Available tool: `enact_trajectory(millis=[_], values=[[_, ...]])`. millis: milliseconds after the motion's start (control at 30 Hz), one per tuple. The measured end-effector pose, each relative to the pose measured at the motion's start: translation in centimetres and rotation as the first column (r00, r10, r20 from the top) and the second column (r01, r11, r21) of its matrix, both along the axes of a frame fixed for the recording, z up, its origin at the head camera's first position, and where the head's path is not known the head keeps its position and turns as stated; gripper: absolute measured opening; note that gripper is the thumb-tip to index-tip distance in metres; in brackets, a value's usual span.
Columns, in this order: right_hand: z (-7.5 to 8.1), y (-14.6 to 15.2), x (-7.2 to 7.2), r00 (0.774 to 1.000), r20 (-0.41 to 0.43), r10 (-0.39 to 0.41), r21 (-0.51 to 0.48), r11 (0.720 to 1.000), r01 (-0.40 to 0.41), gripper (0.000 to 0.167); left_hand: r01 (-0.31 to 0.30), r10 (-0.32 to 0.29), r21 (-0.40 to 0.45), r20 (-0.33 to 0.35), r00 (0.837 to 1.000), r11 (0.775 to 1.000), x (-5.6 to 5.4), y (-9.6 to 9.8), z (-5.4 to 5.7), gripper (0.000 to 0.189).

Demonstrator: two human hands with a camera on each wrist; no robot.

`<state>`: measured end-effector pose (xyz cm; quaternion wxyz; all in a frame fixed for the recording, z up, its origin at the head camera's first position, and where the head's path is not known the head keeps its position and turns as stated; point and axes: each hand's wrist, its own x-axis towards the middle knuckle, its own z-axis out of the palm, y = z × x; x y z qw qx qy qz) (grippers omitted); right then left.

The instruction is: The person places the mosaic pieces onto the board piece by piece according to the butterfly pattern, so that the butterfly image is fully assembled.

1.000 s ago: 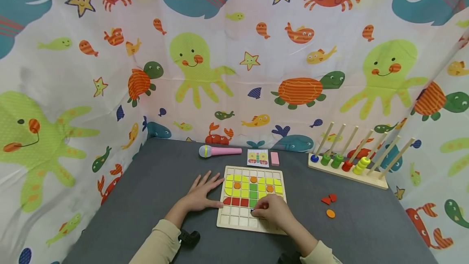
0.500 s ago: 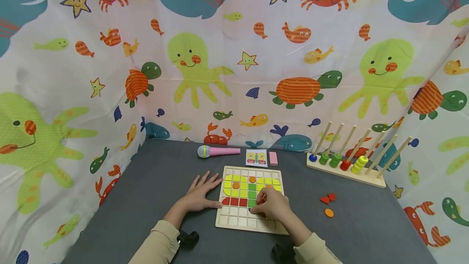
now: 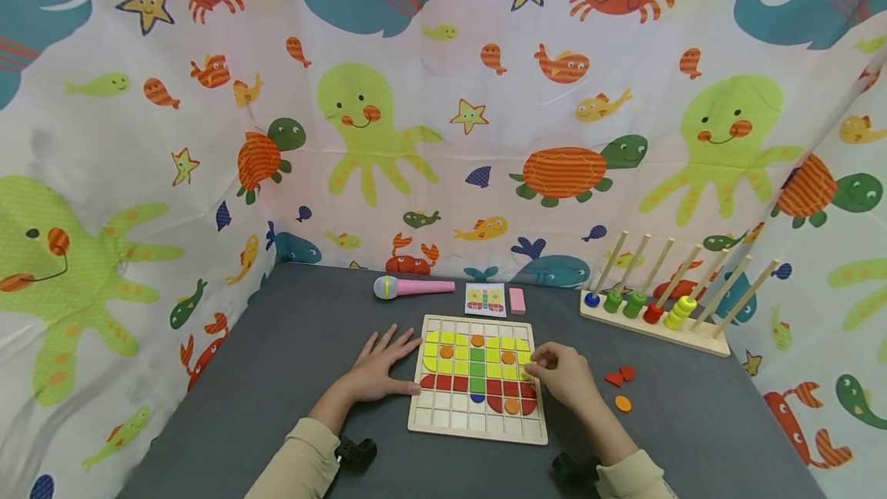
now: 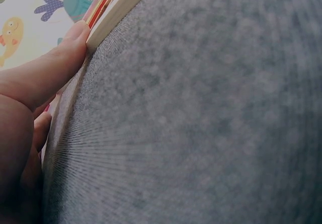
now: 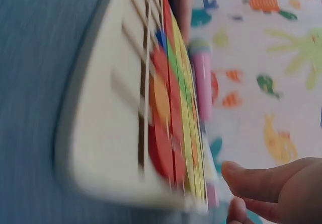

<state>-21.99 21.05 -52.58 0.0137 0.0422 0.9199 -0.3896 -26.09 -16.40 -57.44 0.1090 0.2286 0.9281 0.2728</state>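
A wooden grid board [image 3: 457, 419] lies on the dark table, with yellow tiles [image 3: 446, 366], a green column [image 3: 477, 370], red tiles [image 3: 444, 383] and orange discs in its cells. Directly below the green column sits a blue piece [image 3: 477, 398]. My left hand [image 3: 375, 370] rests spread on the table, its thumb [image 4: 70, 48] touching the board's left edge. Beside the board's right edge hovers my right hand [image 3: 563, 374], fingers loosely bent. In the right wrist view nothing shows between its thumb [image 5: 251, 181] and fingers.
Two red pieces [image 3: 614, 379] and an orange disc [image 3: 623, 403] lie right of the board. Behind it are a pink toy microphone [image 3: 423, 286], a butterfly pattern card [image 3: 485, 299] and a pink block [image 3: 517, 300]. A peg stand with coloured rings [image 3: 651, 323] stands back right.
My right hand has let go of the blue piece and moved right to the board's edge, uncovering the blue piece and the lower red tiles. The left hand stays in place.
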Motion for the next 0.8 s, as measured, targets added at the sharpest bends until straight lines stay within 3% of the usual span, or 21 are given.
enact_trajectory(millis=[233, 433, 533, 700, 800], values=[[0.1, 6.5, 0.5, 0.998, -0.068, -0.003, 0.128, 0.992, 0.012, 0.020, 0.001, -0.001, 0.006, -0.003, 1.000, 1.000, -0.1, -0.1, -0.3, 0.100], [0.3, 11.3, 0.9, 1.000, 0.016, -0.017, 0.151, 0.988, 0.014, 0.034, -0.005, 0.005, -0.002, -0.005, 1.000, 1.000, 0.0, -0.1, -0.4, 0.101], [0.3, 13.1, 0.8, 0.999, 0.050, 0.005, 0.213, 0.977, -0.016, 0.040, -0.005, 0.005, -0.004, -0.002, 1.000, 1.000, 0.0, -0.1, -0.5, 0.100], [-0.1, 14.8, 0.7, 0.994, 0.091, 0.065, 0.278, 0.957, -0.088, 0.049, -0.004, 0.004, 0.005, -0.004, 1.000, 1.000, -0.1, -0.1, -0.5, 0.100], [-0.3, 15.1, 0.7, 0.994, 0.095, 0.061, 0.274, 0.958, -0.085, 0.047, 0.001, -0.001, 0.016, -0.008, 1.000, 1.000, -0.1, 0.0, -0.4, 0.100]])
